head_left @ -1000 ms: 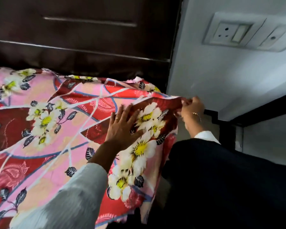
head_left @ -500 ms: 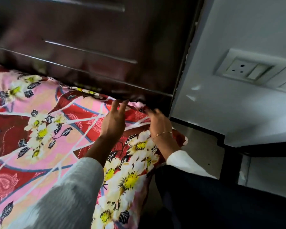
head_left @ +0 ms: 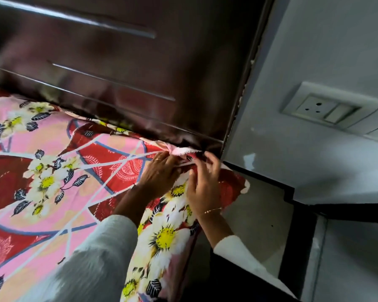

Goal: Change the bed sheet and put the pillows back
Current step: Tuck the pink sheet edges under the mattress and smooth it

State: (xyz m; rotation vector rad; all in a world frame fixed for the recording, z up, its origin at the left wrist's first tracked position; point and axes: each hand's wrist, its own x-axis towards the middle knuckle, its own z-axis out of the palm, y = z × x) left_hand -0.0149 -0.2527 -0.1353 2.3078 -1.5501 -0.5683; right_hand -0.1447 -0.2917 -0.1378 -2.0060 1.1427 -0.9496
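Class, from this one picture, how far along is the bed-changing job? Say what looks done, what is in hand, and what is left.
Done: the floral sheet lies spread over the bed. In hand: the left hand and right hand work its corner against the dark headboard, seemingly tucking it; a flap hangs loose over the side. Left: finishing that corner and putting back the pillows, none of which are in view.

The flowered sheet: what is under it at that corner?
Nothing under the flowered sheet shows; it hides the mattress. Both hands, left and right, work its bunched corner by the dark headboard.
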